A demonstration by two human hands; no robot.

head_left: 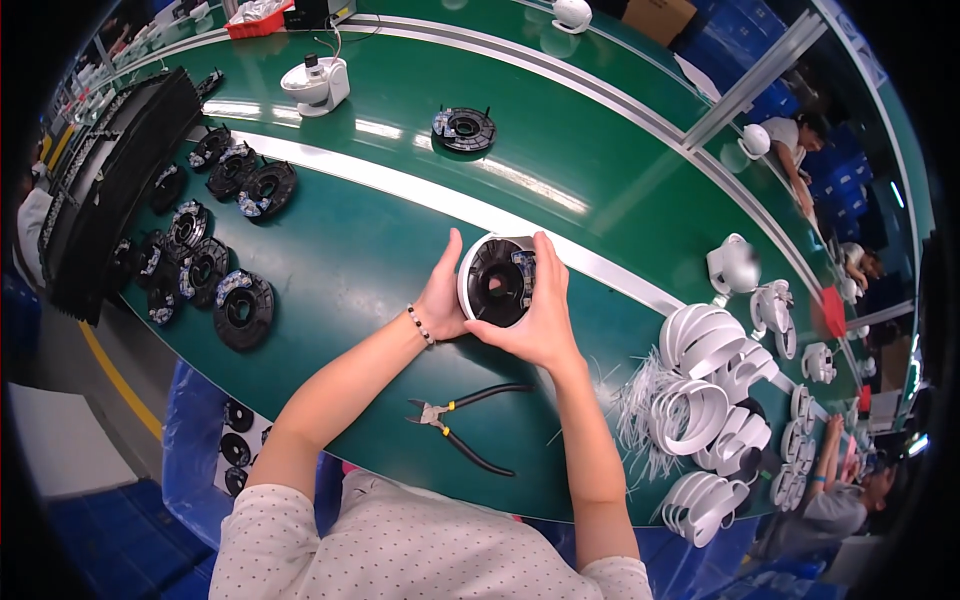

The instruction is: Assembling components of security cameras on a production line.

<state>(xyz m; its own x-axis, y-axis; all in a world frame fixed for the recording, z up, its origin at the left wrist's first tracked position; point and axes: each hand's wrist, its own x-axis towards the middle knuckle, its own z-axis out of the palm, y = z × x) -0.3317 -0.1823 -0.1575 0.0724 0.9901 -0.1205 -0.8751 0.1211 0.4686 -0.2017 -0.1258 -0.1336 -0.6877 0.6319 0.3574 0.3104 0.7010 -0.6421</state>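
Between my hands is a white round housing (pixel 466 280), with a black round part (pixel 492 285) and a small blue circuit board (pixel 522 272) inside it. My left hand (pixel 440 298) supports its left side, thumb pointing up and fingers partly hidden behind it. Wrapped round the right side, my right hand (pixel 543 315) has its thumb along the lower rim. Closer to me on the green bench lie cutting pliers (pixel 432 413) with black and yellow handles, their jaws apart and no hand on them.
Several black round parts with circuit boards (pixel 243 308) lie at the left beside a black rack (pixel 110 200). White curved shells (pixel 690 415) and thin white strips (pixel 640 410) are piled at the right. Another black part (pixel 465 130) sits beyond the white rail (pixel 400 195). Co-workers sit far right.
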